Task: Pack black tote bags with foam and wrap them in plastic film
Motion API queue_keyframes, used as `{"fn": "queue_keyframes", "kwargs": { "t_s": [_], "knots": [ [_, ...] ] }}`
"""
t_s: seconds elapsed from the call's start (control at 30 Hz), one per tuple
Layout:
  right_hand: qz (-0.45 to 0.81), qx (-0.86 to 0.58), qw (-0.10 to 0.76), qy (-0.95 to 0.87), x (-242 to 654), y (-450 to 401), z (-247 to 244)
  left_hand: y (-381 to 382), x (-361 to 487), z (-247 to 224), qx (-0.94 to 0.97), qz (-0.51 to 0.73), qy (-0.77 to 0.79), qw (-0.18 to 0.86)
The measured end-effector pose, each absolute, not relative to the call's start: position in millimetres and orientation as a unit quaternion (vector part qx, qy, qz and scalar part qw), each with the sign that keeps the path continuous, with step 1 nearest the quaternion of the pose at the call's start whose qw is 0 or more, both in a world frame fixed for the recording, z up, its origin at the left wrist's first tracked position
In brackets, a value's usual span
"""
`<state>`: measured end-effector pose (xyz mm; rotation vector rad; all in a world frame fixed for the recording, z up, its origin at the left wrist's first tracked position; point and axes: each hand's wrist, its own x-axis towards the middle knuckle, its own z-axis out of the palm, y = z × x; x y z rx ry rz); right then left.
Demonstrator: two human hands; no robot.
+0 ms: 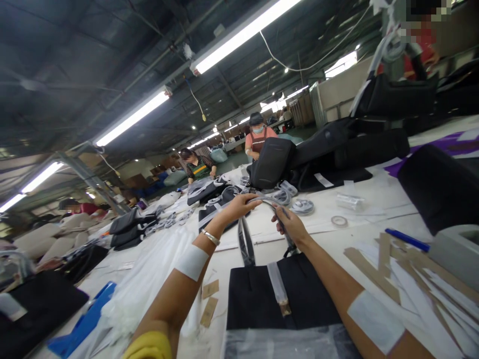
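Where the grey strip point(270, 200) is held: it is arched between the two hands, beyond and above the black bag point(247, 299); whether it is joined to the bag's strap point(245, 244) cannot be told.
Left hand point(239, 208): one end of the arch is pinched between thumb and fingers; if this pinch is loosened, the bent strip could be sprung free.
Right hand point(293, 228): the other end is enclosed by curled fingers, with the thumb laid over it; by too hard a twist, the strip could be creased.
Bag: it is laid on the white table point(337, 239), nearer than the hands; if the strap is joined and tugged, the bag could be dragged askew.
Clear wrap point(284, 344): the bag's lower part is covered by it; by a passing right forearm point(333, 279) it could be snagged or wrinkled.
Brown cards point(208, 311): they are scattered left of the bag, near the left forearm point(168, 294), by which they could be swept aside.
White patches point(191, 262): one is borne on each forearm; if poorly stuck, either could be shed onto the bag.
Grey coils point(302, 207): they are heaped near the right hand; through their closeness, the strip could be tangled among them.
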<state>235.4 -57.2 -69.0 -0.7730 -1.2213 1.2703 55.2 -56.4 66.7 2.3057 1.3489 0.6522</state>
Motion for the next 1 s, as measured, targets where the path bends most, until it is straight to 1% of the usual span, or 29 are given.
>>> {"fn": "queue_keyframes", "kwargs": {
  "t_s": [0.07, 0.1, 0.23, 0.3, 0.4, 0.47, 0.57, 0.67, 0.77, 0.83, 0.9, 0.93, 1.0],
  "knots": [
    [0.576, -0.311, 0.574, -0.491, 235.4, -55.6, -69.1, -56.9, 55.9, 64.6, 0.828, 0.231, 0.484, 0.166],
    [0.575, -0.312, 0.577, -0.489, 235.6, -54.4, -70.2, -56.7, 56.4, 62.7, 0.826, 0.232, 0.486, 0.169],
    [0.465, -0.396, 0.594, -0.522, 237.4, -50.2, -76.3, -56.0, 55.1, 55.4, 0.800, 0.238, 0.491, 0.249],
    [0.443, -0.414, 0.598, -0.524, 238.1, -48.9, -77.0, -56.4, 51.9, 53.8, 0.795, 0.246, 0.495, 0.249],
    [0.520, -0.382, 0.576, -0.502, 237.3, -47.4, -74.7, -56.0, 47.6, 52.7, 0.799, 0.264, 0.491, 0.226],
    [0.580, -0.363, 0.543, -0.487, 235.8, -47.1, -72.9, -53.7, 46.6, 50.1, 0.794, 0.284, 0.480, 0.241],
    [0.603, -0.375, 0.505, -0.491, 233.5, -47.9, -74.3, -47.7, 45.3, 40.3, 0.785, 0.317, 0.471, 0.249],
    [0.559, -0.427, 0.506, -0.499, 232.5, -48.2, -81.8, -47.1, 38.3, 23.9, 0.780, 0.344, 0.481, 0.207],
    [0.507, -0.488, 0.494, -0.510, 233.6, -43.9, -89.7, -63.0, 25.2, 3.7, 0.746, 0.383, 0.530, 0.125],
    [0.481, -0.523, 0.460, -0.533, 235.4, -36.9, -91.3, -83.8, 16.6, -10.6, 0.714, 0.409, 0.565, 0.062],
    [0.467, -0.544, 0.403, -0.568, 236.8, -26.7, -89.4, -108.9, 10.6, -25.1, 0.710, 0.402, 0.576, 0.045],
    [0.463, -0.549, 0.372, -0.588, 237.1, -20.4, -87.7, -121.4, 9.0, -32.3, 0.722, 0.376, 0.577, 0.069],
    [0.450, -0.554, 0.317, -0.625, 236.2, -6.7, -84.3, -143.0, 9.3, -46.2, 0.760, 0.282, 0.567, 0.143]
  ]
}}
